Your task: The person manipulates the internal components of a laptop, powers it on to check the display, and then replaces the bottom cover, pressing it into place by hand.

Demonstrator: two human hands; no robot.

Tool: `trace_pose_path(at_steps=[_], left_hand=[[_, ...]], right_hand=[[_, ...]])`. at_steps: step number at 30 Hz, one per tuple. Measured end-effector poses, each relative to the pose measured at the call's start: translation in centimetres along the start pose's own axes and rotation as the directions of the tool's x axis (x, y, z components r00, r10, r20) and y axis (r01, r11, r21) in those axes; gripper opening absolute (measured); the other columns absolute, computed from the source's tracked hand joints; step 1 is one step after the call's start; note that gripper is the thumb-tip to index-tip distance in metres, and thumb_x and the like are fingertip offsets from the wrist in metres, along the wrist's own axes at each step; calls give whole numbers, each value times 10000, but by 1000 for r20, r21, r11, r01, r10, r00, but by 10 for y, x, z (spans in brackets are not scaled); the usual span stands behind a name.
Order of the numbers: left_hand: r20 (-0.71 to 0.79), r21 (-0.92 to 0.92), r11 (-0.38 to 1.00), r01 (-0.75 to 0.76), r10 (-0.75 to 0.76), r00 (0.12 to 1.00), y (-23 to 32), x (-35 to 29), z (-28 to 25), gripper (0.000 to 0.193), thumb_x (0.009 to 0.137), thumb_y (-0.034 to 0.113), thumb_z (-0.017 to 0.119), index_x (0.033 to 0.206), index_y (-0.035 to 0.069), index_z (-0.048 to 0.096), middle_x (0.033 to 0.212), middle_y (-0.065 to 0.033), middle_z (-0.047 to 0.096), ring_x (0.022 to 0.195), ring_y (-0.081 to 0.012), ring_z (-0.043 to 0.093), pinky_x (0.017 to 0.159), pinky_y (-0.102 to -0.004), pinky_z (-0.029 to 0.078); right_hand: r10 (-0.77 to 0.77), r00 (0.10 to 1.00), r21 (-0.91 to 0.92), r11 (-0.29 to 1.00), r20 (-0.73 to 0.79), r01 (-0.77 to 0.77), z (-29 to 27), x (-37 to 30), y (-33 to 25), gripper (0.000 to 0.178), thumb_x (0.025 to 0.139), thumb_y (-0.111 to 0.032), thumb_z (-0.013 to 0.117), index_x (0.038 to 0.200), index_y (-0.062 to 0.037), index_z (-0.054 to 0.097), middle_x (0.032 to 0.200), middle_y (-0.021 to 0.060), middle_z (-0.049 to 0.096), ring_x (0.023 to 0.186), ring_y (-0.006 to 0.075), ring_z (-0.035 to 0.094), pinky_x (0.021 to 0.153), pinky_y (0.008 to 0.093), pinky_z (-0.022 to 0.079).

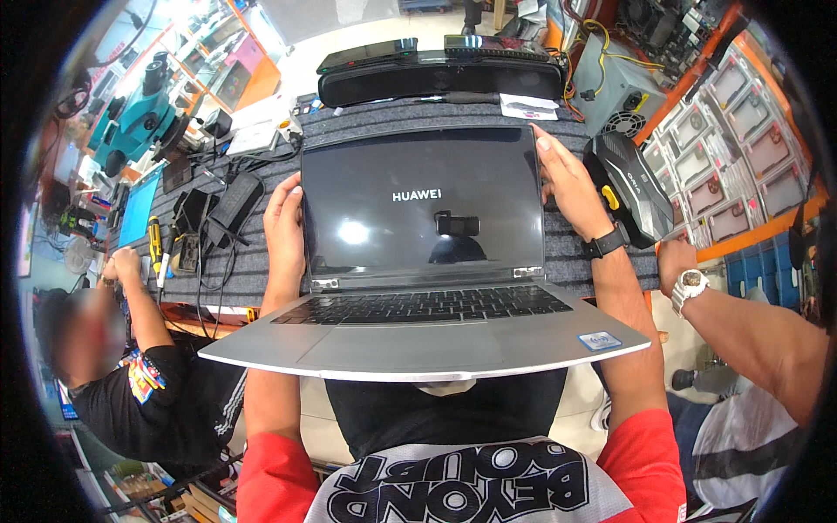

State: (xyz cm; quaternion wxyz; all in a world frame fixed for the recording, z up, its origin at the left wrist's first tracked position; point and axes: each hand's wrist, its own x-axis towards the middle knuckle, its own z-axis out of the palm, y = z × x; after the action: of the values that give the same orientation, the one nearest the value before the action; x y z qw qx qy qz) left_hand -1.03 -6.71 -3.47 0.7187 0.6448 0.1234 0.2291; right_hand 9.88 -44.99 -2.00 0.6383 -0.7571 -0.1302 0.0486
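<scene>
An open silver laptop (261, 340) with a black keyboard (427, 305) faces me, its front edge reaching out over my lap. Its dark screen (375, 231) is lit with a white logo and reflects a bright spot. Metal hinges (527, 272) show at the screen's lower corners. My left hand (284, 227) is closed at the screen's left edge, the fingertips on its rim. At the upper right edge, my right hand (571, 183) grips the screen's side; some of its fingers are hidden behind it. A black watch (605, 241) is on my right wrist.
A black soundbar-like unit (436, 78) stands behind the laptop. Black adapters with cables (234, 205) and a yellow screwdriver (155, 244) lie left; a teal microscope (144, 122) stands beyond. Right are a black-and-grey case (632, 192) and a co-worker's hand (676, 261). Another person (131, 383) sits left.
</scene>
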Motion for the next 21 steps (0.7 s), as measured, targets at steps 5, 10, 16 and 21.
trace_pose_path(at_steps=[5, 10, 16, 21], left_hand=[[-20, 76, 997, 21, -20, 1000, -1, 8, -9, 234, 1023, 199, 530, 1142, 32, 643, 724, 95, 483, 577, -4, 362, 487, -183, 253], [-2, 190, 981, -40, 41, 999, -1, 33, -10, 269, 1033, 271, 520, 883, 72, 622, 682, 101, 403, 571, -11, 327, 487, -205, 227], [19, 186, 973, -137, 136, 991, -8, 62, 0, 244, 1021, 264, 537, 832, 119, 595, 700, 107, 383, 597, -16, 312, 526, -204, 237], [-18, 86, 996, -24, 26, 999, 2, 53, 13, 177, 1010, 271, 556, 984, 126, 654, 746, 106, 443, 635, -11, 387, 558, -189, 296]], right_hand=[[-6, 1000, 190, 982, 3, 5, 12, 1, 13, 527, 1060, -421, 465, 1441, -57, 499, 825, -52, 571, 600, 13, 450, 513, 197, 352], [53, 996, 296, 953, 67, -71, 8, -2, 5, 496, 1064, -385, 462, 1447, -71, 490, 799, -79, 500, 603, 6, 394, 512, 183, 314], [45, 998, 252, 966, 43, -55, 7, -2, 9, 457, 1057, -347, 480, 1403, -52, 525, 754, -79, 475, 579, 15, 397, 501, 192, 316], [42, 999, 203, 979, -19, -37, 4, -1, 9, 396, 1040, -331, 537, 1339, -73, 576, 740, -76, 500, 555, 4, 408, 476, 178, 307]])
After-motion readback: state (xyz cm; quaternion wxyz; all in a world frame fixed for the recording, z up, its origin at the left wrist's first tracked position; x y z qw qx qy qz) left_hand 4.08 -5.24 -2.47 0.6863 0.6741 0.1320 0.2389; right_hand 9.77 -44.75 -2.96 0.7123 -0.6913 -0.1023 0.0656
